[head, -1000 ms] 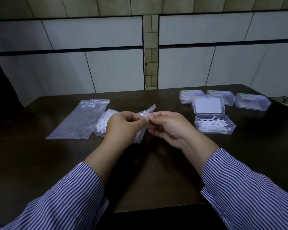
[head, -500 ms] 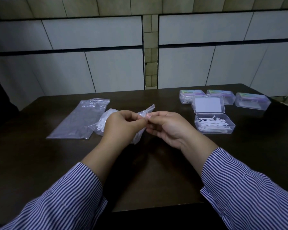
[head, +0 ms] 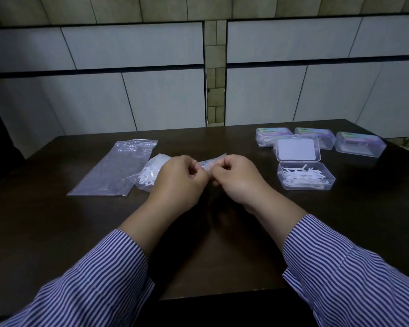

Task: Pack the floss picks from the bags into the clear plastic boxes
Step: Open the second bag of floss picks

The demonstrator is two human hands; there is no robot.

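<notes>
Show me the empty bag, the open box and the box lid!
empty bag [head: 113,171], head view, middle of the flat plastic.
open box [head: 329,182], head view, its front right wall.
box lid [head: 296,149], head view, middle of its white panel.

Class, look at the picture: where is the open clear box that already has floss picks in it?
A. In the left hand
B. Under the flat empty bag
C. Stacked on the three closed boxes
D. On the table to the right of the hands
D: the open clear box sits on the table, right of the right hand, white picks inside.
</notes>
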